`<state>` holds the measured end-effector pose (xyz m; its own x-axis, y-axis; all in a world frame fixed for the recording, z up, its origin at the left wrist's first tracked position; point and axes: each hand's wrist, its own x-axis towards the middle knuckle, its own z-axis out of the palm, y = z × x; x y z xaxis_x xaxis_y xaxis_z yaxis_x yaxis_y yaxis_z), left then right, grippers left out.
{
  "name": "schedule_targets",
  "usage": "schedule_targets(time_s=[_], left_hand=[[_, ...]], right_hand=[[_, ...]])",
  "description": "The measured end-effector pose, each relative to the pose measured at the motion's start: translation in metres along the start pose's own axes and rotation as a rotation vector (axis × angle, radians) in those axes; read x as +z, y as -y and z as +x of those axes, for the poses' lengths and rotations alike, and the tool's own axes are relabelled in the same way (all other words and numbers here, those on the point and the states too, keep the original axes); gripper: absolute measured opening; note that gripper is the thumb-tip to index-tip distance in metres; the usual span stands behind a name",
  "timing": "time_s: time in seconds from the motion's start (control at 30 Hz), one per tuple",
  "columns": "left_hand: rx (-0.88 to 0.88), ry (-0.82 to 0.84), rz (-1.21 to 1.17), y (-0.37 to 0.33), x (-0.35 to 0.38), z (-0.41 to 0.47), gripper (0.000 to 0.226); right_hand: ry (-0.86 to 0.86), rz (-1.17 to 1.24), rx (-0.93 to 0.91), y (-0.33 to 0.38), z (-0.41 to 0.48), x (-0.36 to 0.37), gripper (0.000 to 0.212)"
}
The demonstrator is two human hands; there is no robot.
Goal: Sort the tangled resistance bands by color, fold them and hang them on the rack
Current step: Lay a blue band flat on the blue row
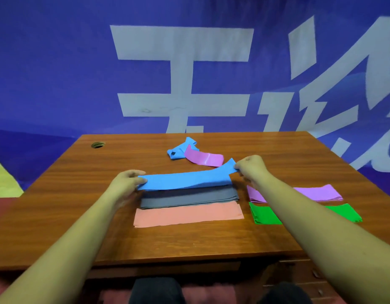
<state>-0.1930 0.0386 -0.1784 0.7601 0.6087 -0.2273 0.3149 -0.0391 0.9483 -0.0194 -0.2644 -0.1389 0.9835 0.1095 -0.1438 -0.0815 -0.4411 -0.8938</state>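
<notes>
A brown wooden table (69,194) stood before a blue banner (58,73) with big white characters. Near the table's far left corner was a small round hole (97,145).

The left hand (125,184) gripped the left end of a blue band (185,180), thumb on top and fingers curled beneath. The band ran flat and level toward the right, held just above a grey stack (189,198) of folded bands and hiding that stack's far edge. Just nearer the person, touching the grey stack's near edge, lay a salmon stack (187,215), flat on the wood.

Farther back, past the middle of the table, a second blue piece lay crumpled as a blue tangle (178,150), with a loose purple band (205,159) against its right side, one end lying over it.

The right hand (252,170) pinched the right end of the blue band, its fingers curled into a near fist, the band's corner rising to it. The two hands were well apart, the band stretched between them.

Right of the grey stack lay a purple stack (319,191), and in front of that a green stack (263,213). The right forearm crossed over both, hiding part of each. Both stacks lay flat, near each other but not touching.
</notes>
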Motion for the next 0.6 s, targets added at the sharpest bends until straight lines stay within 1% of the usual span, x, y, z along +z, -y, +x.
schedule_targets(time_s=[0.07,0.2,0.27,0.33,0.5,0.6], left_hand=[[0.074,-0.077,0.151,0.005,-0.002,0.007,0.022],[0.133,-0.155,0.299,0.018,-0.003,0.025,0.022],[0.178,-0.177,0.370,0.022,0.001,0.032,0.020],[0.217,-0.169,0.398,0.025,0.006,0.037,0.020],[0.235,-0.145,0.488,0.036,0.013,0.047,0.018],[0.258,-0.168,0.493,0.039,0.015,0.048,0.015]], right_hand=[[-0.022,-0.107,-0.036,-0.009,0.009,0.011,0.020],[-0.028,-0.270,-0.080,-0.020,0.021,0.028,0.024],[-0.045,-0.331,-0.099,-0.023,0.026,0.034,0.017],[-0.065,-0.382,-0.127,-0.026,0.032,0.039,0.014],[-0.077,-0.530,-0.190,-0.040,0.043,0.046,0.010],[-0.097,-0.556,-0.226,-0.047,0.045,0.048,0.012]])
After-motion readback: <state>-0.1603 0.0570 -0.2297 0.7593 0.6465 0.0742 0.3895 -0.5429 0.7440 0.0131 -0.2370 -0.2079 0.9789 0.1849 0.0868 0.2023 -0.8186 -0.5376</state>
